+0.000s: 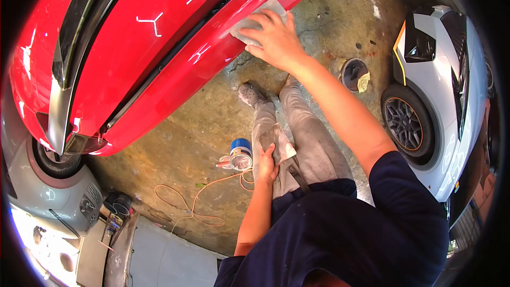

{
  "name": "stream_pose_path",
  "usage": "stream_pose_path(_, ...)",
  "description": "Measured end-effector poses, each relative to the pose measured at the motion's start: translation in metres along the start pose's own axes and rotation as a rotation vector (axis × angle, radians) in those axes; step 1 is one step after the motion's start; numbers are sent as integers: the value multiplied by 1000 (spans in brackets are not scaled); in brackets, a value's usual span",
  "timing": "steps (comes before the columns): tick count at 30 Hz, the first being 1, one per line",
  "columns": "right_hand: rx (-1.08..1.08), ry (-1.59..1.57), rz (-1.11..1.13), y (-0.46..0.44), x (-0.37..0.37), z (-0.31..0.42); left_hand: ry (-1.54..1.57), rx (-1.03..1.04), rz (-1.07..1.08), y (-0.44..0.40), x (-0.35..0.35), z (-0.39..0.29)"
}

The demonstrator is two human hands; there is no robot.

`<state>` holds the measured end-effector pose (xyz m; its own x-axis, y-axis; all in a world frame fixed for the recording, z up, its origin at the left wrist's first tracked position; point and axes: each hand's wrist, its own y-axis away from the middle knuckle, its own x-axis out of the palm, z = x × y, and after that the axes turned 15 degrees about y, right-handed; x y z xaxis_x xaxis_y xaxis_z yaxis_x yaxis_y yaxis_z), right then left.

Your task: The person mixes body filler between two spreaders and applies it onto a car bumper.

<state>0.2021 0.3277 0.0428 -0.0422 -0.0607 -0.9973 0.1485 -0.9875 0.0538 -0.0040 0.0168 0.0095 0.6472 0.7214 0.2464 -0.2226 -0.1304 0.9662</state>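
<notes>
My right hand point(277, 40) presses a light grey cloth point(272, 6) flat against the lower edge of a glossy red car panel point(175, 82). Its fingers are spread over the cloth, which sticks out past the fingertips. Lower down, my left hand point(268, 166) rests by my thigh with the fingers partly curled around a grey-and-white sheet point(286, 148); whether this is cloth or paper, I cannot tell. Just left of that hand, an open blue tin point(241, 155) stands on the floor.
A thin orange hose point(195, 202) loops across the stained concrete floor point(175, 165). To the right, a round dark container point(354, 73) with a yellowish cloth point(363, 82) sits near a white car point(443, 74). A grey car point(50, 196) stands at the left.
</notes>
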Motion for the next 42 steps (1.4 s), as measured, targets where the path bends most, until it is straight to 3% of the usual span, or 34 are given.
stream_pose_path(22, -5, -16, -78, 1, 8, -9, 18, -10, -6, 1, -1, 2)
stream_pose_path(26, 13, 5, 71, 2, -5, -7, 16, -14, -13, 2, 0, 2)
stream_pose_path(32, 1, -16, -73, 2, 13, -16, 23, -11, 8, 0, -1, 2)
stream_pose_path(42, -14, -44, -39, 4, 6, -19, 33, -9, -10, 1, 0, 3)
